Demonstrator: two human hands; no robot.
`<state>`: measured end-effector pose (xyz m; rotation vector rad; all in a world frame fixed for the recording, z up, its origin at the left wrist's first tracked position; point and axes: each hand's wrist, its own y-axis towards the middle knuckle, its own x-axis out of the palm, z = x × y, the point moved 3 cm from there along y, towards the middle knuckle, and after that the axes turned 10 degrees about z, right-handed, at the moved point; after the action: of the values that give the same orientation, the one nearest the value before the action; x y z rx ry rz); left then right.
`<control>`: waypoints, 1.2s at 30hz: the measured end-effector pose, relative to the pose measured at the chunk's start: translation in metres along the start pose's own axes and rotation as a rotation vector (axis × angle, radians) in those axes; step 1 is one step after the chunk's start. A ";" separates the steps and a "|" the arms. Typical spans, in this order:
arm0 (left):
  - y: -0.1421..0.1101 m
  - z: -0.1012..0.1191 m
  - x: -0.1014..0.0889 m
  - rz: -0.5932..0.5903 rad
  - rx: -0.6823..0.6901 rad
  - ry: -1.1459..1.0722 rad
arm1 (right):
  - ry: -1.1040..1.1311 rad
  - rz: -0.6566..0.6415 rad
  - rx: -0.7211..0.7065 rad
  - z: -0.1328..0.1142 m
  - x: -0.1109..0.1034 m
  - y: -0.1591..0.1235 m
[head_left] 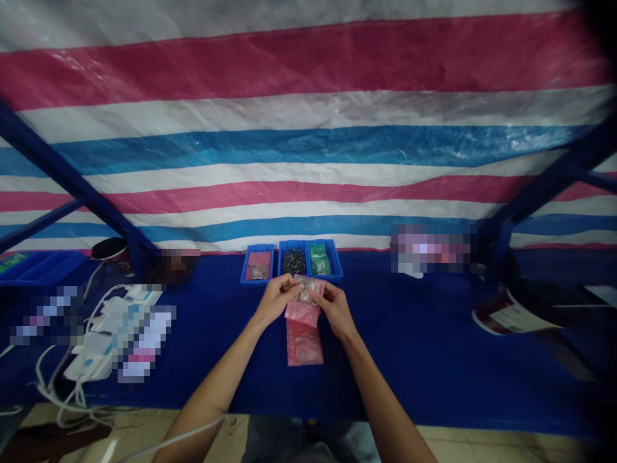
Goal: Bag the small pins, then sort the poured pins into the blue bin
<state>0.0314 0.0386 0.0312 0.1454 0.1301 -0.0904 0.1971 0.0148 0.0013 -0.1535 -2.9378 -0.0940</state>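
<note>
— Pink plastic, crinkled and see-through: what is it, there between the hands in the head view?

— A translucent pink plastic bag. Its lower part lies on the navy-blue cloth table cover, and its upper part is lifted. I cannot tell whether it is one folded bag or two.

— And the hands?

— Neither is released. The left hand and the right hand both grasp the top of the bag, pinching it between fingers and thumb. A cluster of small silvery parts shows at its mouth, too small to identify.

— What lies ahead of them?

— Three rectangular blue plastic trays, side by side and touching. The left tray holds a pink bag, the middle tray a heap of dark screws, and the right tray a green bag.

— Anything further out?

— To the left of the hands, a white plastic power strip trails white cables over the table's edge. Several blurred patches hide whatever lies along the table. Behind everything hangs a pink, white and blue striped tarpaulin, crossed by blue metal struts.
</note>
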 end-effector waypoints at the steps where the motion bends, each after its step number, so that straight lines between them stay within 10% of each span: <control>1: 0.002 0.000 0.001 0.000 0.008 0.006 | 0.000 -0.006 0.003 0.000 0.001 0.000; 36: -0.018 -0.027 0.003 0.040 0.058 0.066 | -0.104 -0.070 -0.060 0.006 0.014 -0.009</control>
<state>0.0296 0.0247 0.0022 0.2086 0.1906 -0.0490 0.1815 0.0078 -0.0021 -0.0669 -3.0460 -0.1901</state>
